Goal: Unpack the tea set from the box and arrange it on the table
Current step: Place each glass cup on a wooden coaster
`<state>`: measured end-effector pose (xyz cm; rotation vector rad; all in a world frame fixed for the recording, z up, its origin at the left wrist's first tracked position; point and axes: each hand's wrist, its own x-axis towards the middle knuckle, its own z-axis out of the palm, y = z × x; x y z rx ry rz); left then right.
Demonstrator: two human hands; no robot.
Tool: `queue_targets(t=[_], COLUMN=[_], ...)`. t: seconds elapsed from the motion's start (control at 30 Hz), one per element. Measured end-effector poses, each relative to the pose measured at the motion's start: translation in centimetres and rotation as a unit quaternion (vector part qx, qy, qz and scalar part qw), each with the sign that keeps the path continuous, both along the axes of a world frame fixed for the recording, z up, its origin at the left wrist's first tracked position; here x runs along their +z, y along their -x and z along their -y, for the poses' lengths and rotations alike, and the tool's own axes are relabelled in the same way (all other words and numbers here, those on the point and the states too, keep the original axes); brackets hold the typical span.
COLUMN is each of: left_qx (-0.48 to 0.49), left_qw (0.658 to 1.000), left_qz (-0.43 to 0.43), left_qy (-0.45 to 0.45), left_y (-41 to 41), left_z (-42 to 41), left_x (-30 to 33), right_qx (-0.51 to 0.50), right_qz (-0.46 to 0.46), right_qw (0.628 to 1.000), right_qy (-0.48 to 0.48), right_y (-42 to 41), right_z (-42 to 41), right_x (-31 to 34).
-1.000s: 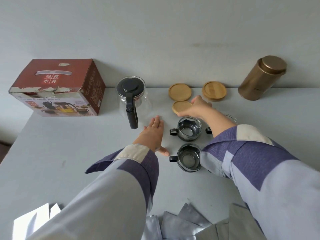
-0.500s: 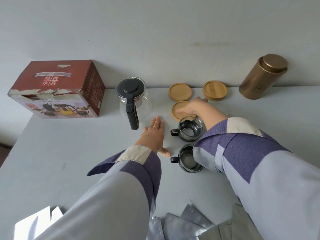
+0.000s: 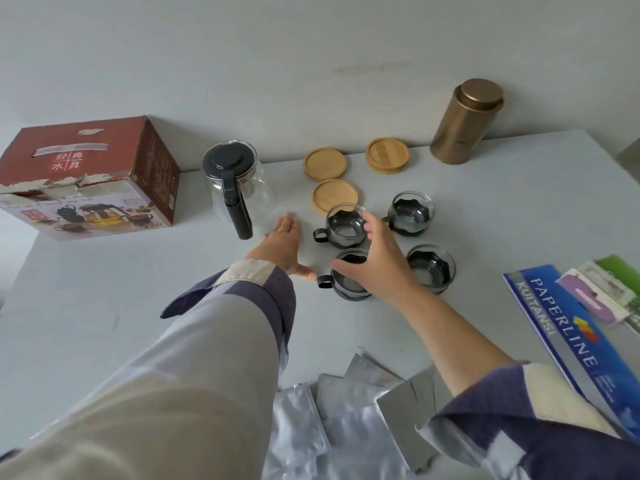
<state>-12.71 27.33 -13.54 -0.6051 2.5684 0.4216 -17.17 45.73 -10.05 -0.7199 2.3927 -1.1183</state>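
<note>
A red tea set box (image 3: 86,178) stands at the table's back left. The glass teapot (image 3: 239,188) with a black lid and handle is to its right. Three wooden coasters lie near the wall: one at the back (image 3: 325,163), one to its right (image 3: 387,155), and one nearer (image 3: 335,197). Several glass cups with black holders sit in a cluster (image 3: 412,211). My left hand (image 3: 282,245) rests flat on the table beside the teapot. My right hand (image 3: 375,261) hovers with spread fingers over the two left cups (image 3: 344,225), holding nothing.
A gold tin canister (image 3: 464,121) stands at the back right against the wall. A blue Paperline booklet (image 3: 568,334) and other packets lie at the right edge. Silver foil pouches (image 3: 346,410) lie at the table's front edge. The grey table (image 3: 104,306) ends at the left.
My right hand let go of the nearer coaster, which now lies on the table, and drew back over the cups. The left hand stayed put.
</note>
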Motion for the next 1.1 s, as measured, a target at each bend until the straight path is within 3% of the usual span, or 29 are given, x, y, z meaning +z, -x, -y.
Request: queue_targets(t=[0.37, 0.53, 0.83, 1.1], left_qx=[-0.001, -0.02, 0.03, 0.042], left_qw=[1.0, 1.0, 0.981, 0.967], left_qz=[-0.013, -0.015, -0.173, -0.225], left_qy=[-0.007, -0.007, 0.086, 0.113], left_y=[-0.3, -0.8, -2.0, -2.2], left_z=[0.2, 0.3, -1.4, -1.6], left_x=[-0.3, -0.6, -4.7, -5.2], right_qx=[-0.097, -0.158, -0.168, -0.143], right_qz=[-0.044, -0.055, -0.09, -0.072], right_qw=[0.994, 0.984, 0.978, 0.982], right_qy=[0.009, 0.056, 0.085, 0.1], right_y=[-3.3, -4.0, -3.7, 4.1], right_z=[-0.9, -0.9, -0.5, 4.6], right_x=[-4.7, -5.3, -3.8, 2.7])
